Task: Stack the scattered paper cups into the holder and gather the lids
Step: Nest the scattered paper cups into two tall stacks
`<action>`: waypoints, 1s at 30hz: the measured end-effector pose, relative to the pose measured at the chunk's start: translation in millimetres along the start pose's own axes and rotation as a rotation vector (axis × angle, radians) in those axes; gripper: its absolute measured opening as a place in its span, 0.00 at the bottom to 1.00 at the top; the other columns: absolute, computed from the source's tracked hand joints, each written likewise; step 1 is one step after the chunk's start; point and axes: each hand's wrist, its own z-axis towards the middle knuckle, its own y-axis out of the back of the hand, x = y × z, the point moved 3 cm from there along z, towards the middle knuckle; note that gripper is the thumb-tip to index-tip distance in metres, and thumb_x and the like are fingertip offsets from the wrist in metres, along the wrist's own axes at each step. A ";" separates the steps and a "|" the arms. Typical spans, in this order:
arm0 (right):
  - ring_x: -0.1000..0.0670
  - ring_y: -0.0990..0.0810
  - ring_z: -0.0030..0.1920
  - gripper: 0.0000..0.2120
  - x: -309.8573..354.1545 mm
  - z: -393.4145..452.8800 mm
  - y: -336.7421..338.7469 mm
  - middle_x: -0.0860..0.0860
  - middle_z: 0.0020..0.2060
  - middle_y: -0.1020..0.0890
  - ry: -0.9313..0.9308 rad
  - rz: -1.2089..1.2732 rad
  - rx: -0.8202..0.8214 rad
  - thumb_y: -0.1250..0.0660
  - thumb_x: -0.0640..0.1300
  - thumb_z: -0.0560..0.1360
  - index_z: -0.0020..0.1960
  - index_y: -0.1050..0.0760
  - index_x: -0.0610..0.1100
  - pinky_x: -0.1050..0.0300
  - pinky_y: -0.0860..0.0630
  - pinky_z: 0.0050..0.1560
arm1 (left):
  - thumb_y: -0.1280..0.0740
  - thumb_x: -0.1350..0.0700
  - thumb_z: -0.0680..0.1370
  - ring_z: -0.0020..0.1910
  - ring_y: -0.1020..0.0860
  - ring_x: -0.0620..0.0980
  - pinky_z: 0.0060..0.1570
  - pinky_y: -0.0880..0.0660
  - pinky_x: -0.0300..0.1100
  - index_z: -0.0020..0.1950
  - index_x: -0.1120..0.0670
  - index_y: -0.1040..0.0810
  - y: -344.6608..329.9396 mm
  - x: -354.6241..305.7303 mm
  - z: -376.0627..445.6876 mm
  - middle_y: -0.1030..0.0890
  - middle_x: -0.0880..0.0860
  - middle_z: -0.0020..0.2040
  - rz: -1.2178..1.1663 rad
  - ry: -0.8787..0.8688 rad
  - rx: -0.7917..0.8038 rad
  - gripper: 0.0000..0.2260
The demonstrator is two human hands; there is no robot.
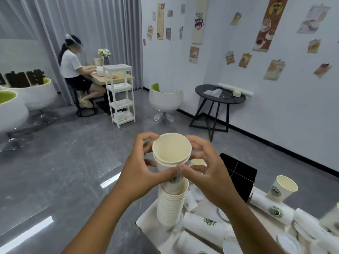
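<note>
Both hands, left hand [139, 167] and right hand [205, 171], curl around nested white paper cups [171, 153] above the tall ribbed cup stack [171, 204] on the surface [146, 221]. Seated off-centre, the pair could tilt that stack over.

The stack of cups [171, 204] hides its holder. The lid [289, 242] and cup [330, 219] at the right edge are blurred; a lying cup [190, 243] is cut off below.

White paper cups [171, 154] with cream insides bear green round logos [275, 211].
</note>
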 end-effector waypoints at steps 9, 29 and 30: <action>0.59 0.23 0.62 0.26 -58.7 -32.8 2.0 0.65 0.62 0.23 -0.168 -0.137 -0.071 0.26 0.63 0.65 0.63 0.25 0.64 0.50 0.19 0.56 | 0.17 0.40 0.62 0.72 0.29 0.38 0.71 0.27 0.48 0.66 0.31 0.32 -5.7 32.7 -17.1 0.27 0.32 0.70 0.134 0.013 0.100 0.38; 0.56 0.19 0.58 0.20 -105.5 -223.8 115.7 0.62 0.59 0.19 -0.523 -0.170 -0.445 0.23 0.45 0.74 0.62 0.23 0.61 0.59 0.19 0.52 | 0.24 0.44 0.71 0.70 0.27 0.44 0.70 0.31 0.43 0.64 0.46 0.25 -151.2 -43.8 -51.0 0.24 0.41 0.67 0.089 -0.417 0.350 0.24; 0.56 0.19 0.57 0.20 -109.9 -234.6 121.8 0.62 0.59 0.19 -0.543 -0.172 -0.468 0.23 0.45 0.74 0.62 0.23 0.61 0.59 0.19 0.52 | 0.25 0.43 0.71 0.70 0.26 0.44 0.70 0.31 0.39 0.64 0.46 0.24 -163.5 -38.3 -54.9 0.23 0.42 0.66 0.073 -0.399 0.383 0.23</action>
